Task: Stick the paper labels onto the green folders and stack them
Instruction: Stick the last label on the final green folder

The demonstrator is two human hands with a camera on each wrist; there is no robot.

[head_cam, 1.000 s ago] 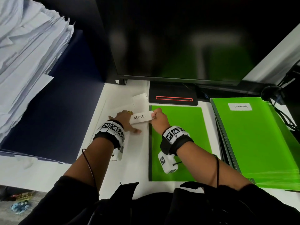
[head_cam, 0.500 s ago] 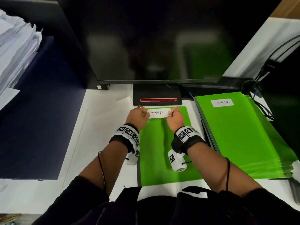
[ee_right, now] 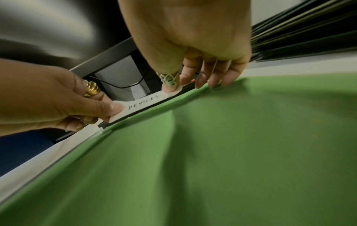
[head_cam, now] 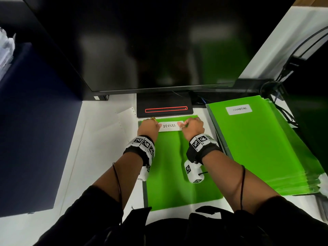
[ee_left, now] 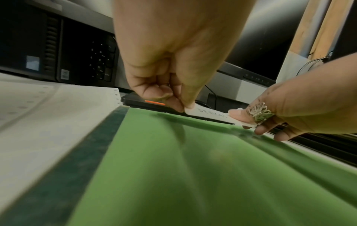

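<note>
A white paper label [head_cam: 169, 126] reading DEVICES hangs just above the far end of a green folder [head_cam: 170, 166] lying flat on the white desk. My left hand [head_cam: 150, 127] pinches the label's left end between thumb and fingers [ee_left: 181, 105]. My right hand [head_cam: 192, 127] pinches its right end, thumb on top [ee_right: 171, 89]. In both wrist views the label [ee_right: 142, 102] casts a shadow on the folder [ee_right: 212, 152], so it sits slightly lifted. A stack of green folders [head_cam: 262, 148] lies at the right, its top one bearing a white label [head_cam: 238, 109].
A large black monitor [head_cam: 150, 43] stands behind, its black base with a red outline [head_cam: 165, 109] just beyond the folder. Perforated white paper sheets [head_cam: 106, 132] lie left of the folder. A dark blue board [head_cam: 35, 121] is at far left. Cables [head_cam: 284, 96] run at the back right.
Both hands carried the label from the folder's left edge to the middle of its far end; the left hand, earlier on the paper sheet, now pinches the label's left end.
</note>
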